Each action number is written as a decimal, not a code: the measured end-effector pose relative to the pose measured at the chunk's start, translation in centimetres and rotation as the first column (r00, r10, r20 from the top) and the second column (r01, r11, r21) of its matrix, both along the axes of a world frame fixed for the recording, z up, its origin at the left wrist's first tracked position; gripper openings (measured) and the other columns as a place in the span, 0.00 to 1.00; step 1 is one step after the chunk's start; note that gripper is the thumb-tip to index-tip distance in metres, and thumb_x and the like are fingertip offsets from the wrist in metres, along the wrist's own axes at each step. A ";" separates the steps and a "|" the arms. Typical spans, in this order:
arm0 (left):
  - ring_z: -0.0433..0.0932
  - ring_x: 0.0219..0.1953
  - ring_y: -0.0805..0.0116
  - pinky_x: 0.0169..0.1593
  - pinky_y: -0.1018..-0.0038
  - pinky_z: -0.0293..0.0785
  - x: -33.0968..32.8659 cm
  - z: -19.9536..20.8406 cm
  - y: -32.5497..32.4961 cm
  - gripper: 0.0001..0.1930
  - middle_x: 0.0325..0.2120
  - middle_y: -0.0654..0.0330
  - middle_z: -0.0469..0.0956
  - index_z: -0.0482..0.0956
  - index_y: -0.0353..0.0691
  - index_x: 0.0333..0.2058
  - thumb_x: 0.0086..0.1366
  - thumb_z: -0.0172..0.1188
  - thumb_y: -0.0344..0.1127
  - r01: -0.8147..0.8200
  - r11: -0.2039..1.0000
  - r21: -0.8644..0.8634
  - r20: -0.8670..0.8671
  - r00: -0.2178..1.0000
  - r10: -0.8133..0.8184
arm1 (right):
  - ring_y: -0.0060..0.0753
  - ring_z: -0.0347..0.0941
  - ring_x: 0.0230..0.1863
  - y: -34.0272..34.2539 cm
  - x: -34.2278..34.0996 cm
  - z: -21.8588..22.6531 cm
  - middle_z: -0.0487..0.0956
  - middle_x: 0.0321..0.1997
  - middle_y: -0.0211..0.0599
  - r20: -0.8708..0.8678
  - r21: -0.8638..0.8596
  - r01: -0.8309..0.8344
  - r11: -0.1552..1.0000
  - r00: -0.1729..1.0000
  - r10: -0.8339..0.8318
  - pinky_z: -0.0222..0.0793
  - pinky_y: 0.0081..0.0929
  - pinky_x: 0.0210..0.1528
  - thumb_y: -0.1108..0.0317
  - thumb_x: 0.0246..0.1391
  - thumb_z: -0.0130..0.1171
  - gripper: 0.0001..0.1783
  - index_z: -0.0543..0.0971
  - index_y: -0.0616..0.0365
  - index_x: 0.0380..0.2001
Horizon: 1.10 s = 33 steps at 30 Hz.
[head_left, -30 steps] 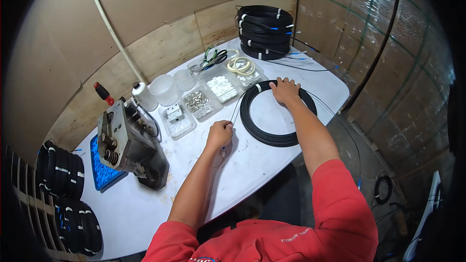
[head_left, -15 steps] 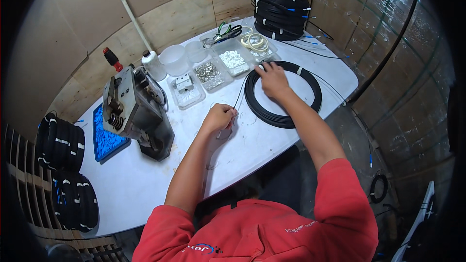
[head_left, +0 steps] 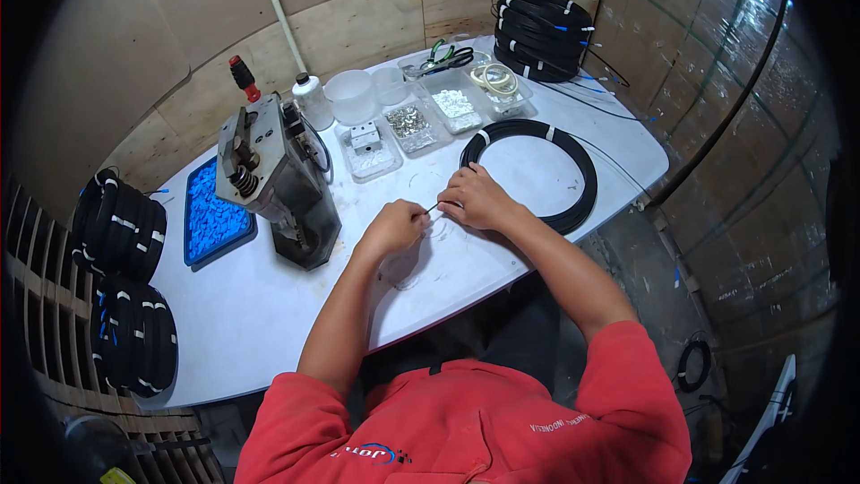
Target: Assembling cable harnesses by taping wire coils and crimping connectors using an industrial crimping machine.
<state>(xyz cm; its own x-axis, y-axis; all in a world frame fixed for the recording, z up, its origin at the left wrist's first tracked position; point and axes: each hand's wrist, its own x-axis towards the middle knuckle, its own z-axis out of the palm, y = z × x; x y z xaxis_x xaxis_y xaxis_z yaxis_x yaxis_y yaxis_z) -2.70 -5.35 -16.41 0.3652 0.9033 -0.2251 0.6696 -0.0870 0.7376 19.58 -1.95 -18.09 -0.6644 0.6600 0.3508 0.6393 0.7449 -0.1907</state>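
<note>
A coil of black cable (head_left: pixel 584 181), bound with white ties, lies flat on the white table. My left hand (head_left: pixel 394 228) is closed in a pinch on the cable's thin free end, to the left of the coil. Close beside it, my right hand (head_left: pixel 478 199) also has its fingers closed on the same cable end and covers the coil's left side. Between the two hands only a short dark length of cable shows; its tip is hidden by my fingers.
A metal hand press (head_left: pixel 282 184) stands left, beside a tray of blue pieces (head_left: pixel 255 231). Behind my hands are clear boxes of small metal parts (head_left: pixel 410 122) and white parts (head_left: pixel 457 108), plus scissors (head_left: pixel 455 60). Stacked black coils (head_left: pixel 542 31) sit at the back right, more coils (head_left: pixel 121 224) at left.
My right hand has left the coil's upper left edge and come down next to my left hand, onto the cable end. The whole view has shifted slightly.
</note>
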 end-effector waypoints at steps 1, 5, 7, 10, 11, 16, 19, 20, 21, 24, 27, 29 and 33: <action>0.80 0.25 0.61 0.34 0.66 0.75 -1.2 -0.1 -1.0 0.12 0.24 0.51 0.81 0.84 0.32 0.40 0.66 0.57 0.34 0.001 0.981 0.193 -0.062 0.998 0.012 | 0.38 0.73 0.48 -0.4 -0.5 0.3 0.81 0.34 0.32 -0.038 -0.021 0.029 0.999 0.999 -0.030 0.57 0.46 0.63 0.55 0.57 0.60 0.12 0.86 0.48 0.36; 0.81 0.40 0.45 0.45 0.60 0.76 -4.1 2.1 -4.7 0.13 0.36 0.44 0.82 0.83 0.36 0.46 0.64 0.59 0.33 -0.109 0.918 0.382 -0.081 0.985 0.151 | 0.39 0.75 0.46 -1.3 -1.9 0.8 0.81 0.33 0.33 -0.040 -0.041 0.068 0.997 0.997 -0.070 0.58 0.49 0.63 0.55 0.58 0.59 0.12 0.86 0.48 0.35; 0.81 0.39 0.44 0.44 0.60 0.75 -5.4 2.2 -5.7 0.13 0.36 0.43 0.82 0.82 0.37 0.47 0.66 0.60 0.33 -0.101 0.885 0.455 -0.099 0.982 0.163 | 0.41 0.77 0.44 -1.8 -3.3 1.0 0.81 0.33 0.34 -0.012 -0.036 0.024 0.999 1.000 -0.025 0.60 0.52 0.62 0.55 0.58 0.59 0.12 0.85 0.47 0.39; 0.80 0.40 0.42 0.45 0.55 0.74 -6.6 2.7 -7.2 0.13 0.35 0.41 0.81 0.82 0.36 0.46 0.65 0.59 0.33 -0.167 0.896 0.411 -0.008 0.982 0.187 | 0.40 0.77 0.40 -3.0 -6.4 1.1 0.81 0.32 0.36 -0.126 0.034 -0.169 0.985 0.977 0.172 0.60 0.51 0.64 0.57 0.57 0.61 0.14 0.83 0.48 0.44; 0.80 0.40 0.42 0.45 0.55 0.74 -6.7 3.0 -7.7 0.13 0.35 0.41 0.81 0.82 0.36 0.46 0.65 0.59 0.33 -0.175 0.896 0.408 -0.009 0.981 0.196 | 0.41 0.77 0.39 -3.3 -7.4 1.1 0.80 0.32 0.36 -0.138 0.050 -0.246 0.968 0.958 0.250 0.66 0.48 0.59 0.58 0.55 0.64 0.16 0.82 0.48 0.47; 0.77 0.37 0.38 0.42 0.54 0.72 -8.4 2.6 -8.9 0.10 0.34 0.39 0.79 0.81 0.33 0.42 0.67 0.57 0.32 -0.050 0.930 0.364 -0.153 0.982 0.113 | 0.42 0.77 0.32 -4.2 -10.4 -0.1 0.79 0.28 0.35 -0.221 0.008 -0.310 0.951 0.927 0.304 0.72 0.37 0.37 0.63 0.52 0.67 0.10 0.83 0.51 0.38; 0.76 0.37 0.39 0.41 0.53 0.71 -9.4 2.1 -9.3 0.09 0.31 0.40 0.78 0.80 0.32 0.36 0.67 0.56 0.33 -0.059 0.920 0.388 -0.192 0.971 0.143 | 0.43 0.77 0.31 -3.9 -10.6 -0.2 0.79 0.27 0.35 -0.240 -0.007 -0.313 0.950 0.922 0.303 0.72 0.37 0.35 0.65 0.52 0.67 0.09 0.83 0.53 0.36; 0.76 0.36 0.39 0.40 0.53 0.71 -9.6 2.0 -9.4 0.09 0.30 0.40 0.77 0.79 0.32 0.35 0.67 0.56 0.33 -0.056 0.913 0.404 -0.196 0.970 0.146 | 0.43 0.77 0.31 -3.7 -10.5 -0.1 0.79 0.27 0.35 -0.254 0.035 -0.329 0.944 0.910 0.327 0.72 0.37 0.35 0.65 0.52 0.67 0.08 0.83 0.53 0.35; 0.76 0.36 0.39 0.40 0.53 0.71 -9.9 1.9 -9.5 0.09 0.30 0.40 0.77 0.79 0.32 0.35 0.67 0.56 0.33 -0.065 0.912 0.404 -0.194 0.969 0.155 | 0.42 0.77 0.33 -3.4 -10.4 -0.2 0.79 0.29 0.35 -0.245 0.046 -0.327 0.944 0.912 0.327 0.72 0.37 0.38 0.66 0.52 0.67 0.07 0.83 0.54 0.34; 0.76 0.35 0.39 0.40 0.53 0.72 -10.8 1.6 -9.8 0.10 0.30 0.41 0.78 0.80 0.32 0.34 0.67 0.55 0.33 -0.082 0.897 0.435 -0.183 0.967 0.177 | 0.40 0.77 0.36 -3.0 -9.9 0.1 0.80 0.31 0.35 -0.236 0.152 -0.248 0.957 0.931 0.279 0.71 0.36 0.42 0.66 0.52 0.67 0.07 0.83 0.55 0.34; 0.77 0.33 0.43 0.39 0.56 0.73 -12.0 1.0 -10.3 0.10 0.29 0.44 0.78 0.81 0.32 0.35 0.67 0.56 0.33 -0.154 0.849 0.505 -0.141 0.956 0.257 | 0.39 0.76 0.38 -3.0 -10.1 -0.5 0.79 0.31 0.34 -0.247 0.057 -0.245 0.968 0.936 0.252 0.70 0.35 0.45 0.66 0.52 0.66 0.07 0.83 0.55 0.34; 0.80 0.30 0.52 0.35 0.63 0.75 -12.4 0.6 -10.8 0.09 0.28 0.49 0.80 0.83 0.32 0.36 0.65 0.60 0.32 -0.249 0.768 0.590 0.034 0.958 0.284 | 0.40 0.74 0.38 -3.1 -10.7 -0.5 0.78 0.31 0.35 -0.271 -0.006 -0.280 0.960 0.924 0.268 0.69 0.35 0.46 0.66 0.53 0.64 0.07 0.83 0.55 0.34; 0.81 0.27 0.61 0.32 0.70 0.76 -13.3 -0.2 -11.6 0.07 0.28 0.52 0.81 0.85 0.33 0.37 0.62 0.63 0.30 -0.376 0.691 0.617 0.194 0.924 0.330 | 0.40 0.74 0.38 -2.9 -12.3 -0.4 0.78 0.30 0.36 -0.252 -0.046 -0.336 0.941 0.915 0.314 0.70 0.36 0.45 0.66 0.53 0.65 0.07 0.83 0.56 0.35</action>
